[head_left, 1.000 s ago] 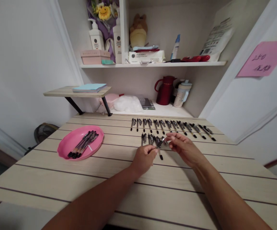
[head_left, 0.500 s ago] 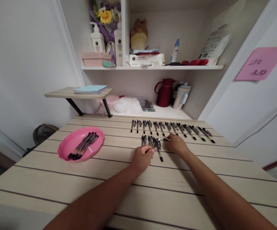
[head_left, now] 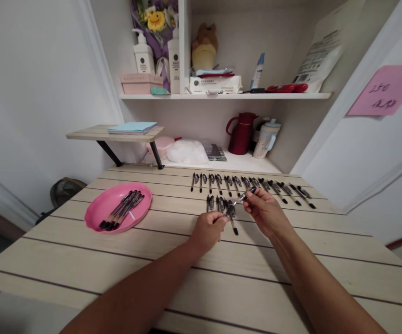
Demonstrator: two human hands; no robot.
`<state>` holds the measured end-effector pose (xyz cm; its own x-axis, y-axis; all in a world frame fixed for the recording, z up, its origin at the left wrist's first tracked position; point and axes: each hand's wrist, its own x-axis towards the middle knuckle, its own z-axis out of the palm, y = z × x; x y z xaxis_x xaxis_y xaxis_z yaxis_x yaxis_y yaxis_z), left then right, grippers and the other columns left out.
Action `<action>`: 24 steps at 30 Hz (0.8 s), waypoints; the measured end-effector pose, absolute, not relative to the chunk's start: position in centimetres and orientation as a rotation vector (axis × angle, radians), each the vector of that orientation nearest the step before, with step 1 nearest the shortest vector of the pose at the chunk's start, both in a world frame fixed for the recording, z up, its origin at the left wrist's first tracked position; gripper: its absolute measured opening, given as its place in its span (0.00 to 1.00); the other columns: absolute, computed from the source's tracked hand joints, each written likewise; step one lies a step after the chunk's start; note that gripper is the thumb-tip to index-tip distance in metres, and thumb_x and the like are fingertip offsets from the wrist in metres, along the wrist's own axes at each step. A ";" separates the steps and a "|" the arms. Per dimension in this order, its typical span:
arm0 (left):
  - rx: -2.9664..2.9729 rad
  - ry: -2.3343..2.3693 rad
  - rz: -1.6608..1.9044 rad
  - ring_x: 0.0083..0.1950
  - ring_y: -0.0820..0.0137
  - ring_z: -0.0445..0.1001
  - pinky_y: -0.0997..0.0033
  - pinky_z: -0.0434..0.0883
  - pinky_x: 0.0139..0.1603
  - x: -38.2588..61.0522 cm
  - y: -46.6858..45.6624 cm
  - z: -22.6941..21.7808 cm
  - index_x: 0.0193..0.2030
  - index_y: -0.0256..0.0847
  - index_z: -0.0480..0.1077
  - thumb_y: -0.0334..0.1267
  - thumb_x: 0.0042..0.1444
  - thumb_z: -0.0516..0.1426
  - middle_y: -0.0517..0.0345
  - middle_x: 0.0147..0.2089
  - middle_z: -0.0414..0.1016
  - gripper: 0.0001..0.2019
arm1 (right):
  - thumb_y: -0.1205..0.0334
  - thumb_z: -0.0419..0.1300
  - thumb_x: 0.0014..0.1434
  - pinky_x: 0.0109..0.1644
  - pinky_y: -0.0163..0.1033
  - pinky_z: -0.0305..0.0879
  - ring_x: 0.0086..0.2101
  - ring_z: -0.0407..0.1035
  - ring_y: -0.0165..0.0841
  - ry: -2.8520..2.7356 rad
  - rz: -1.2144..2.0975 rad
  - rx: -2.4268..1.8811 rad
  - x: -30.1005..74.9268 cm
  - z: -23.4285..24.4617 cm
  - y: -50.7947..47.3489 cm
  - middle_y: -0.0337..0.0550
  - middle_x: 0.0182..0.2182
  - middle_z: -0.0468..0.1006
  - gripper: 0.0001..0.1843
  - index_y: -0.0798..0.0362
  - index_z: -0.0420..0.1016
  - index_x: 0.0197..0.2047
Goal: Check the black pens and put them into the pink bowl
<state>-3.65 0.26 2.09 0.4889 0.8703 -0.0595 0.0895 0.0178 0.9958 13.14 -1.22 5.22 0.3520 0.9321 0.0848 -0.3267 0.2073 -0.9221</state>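
gripping pen (head_left: 230,209) in left hand (head_left: 207,232), cap (head_left: 248,194) in right hand (head_left: 268,213)

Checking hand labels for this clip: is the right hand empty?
No, the right hand pinches a small dark piece, apparently a pen cap.

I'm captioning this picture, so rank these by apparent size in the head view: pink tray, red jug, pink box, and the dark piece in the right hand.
Largest to smallest:
Pink tray
Red jug and pink box, too alike to rank
Dark piece in the right hand
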 end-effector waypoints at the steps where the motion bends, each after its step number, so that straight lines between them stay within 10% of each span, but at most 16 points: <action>1: 1.445 0.887 0.756 0.15 0.82 0.56 0.81 0.55 0.16 -3.6 0.3 2.0 0.33 0.35 0.70 0.44 0.50 0.53 0.66 0.19 0.60 0.13 | 0.57 0.69 0.39 0.21 0.30 0.53 0.20 0.61 0.23 -0.772 1.016 -0.975 13.1 5.2 -1.2 0.32 0.20 0.65 0.16 0.51 0.65 0.26; 24: 1.591 0.880 0.837 0.17 0.81 0.55 0.79 0.53 0.18 -3.4 0.7 1.7 0.34 0.35 0.73 0.40 0.51 0.50 0.65 0.20 0.58 0.13 | 0.55 0.68 0.40 0.24 0.30 0.54 0.21 0.60 0.23 -0.910 1.127 -1.089 10.1 4.1 -2.3 0.35 0.22 0.69 0.15 0.53 0.73 0.30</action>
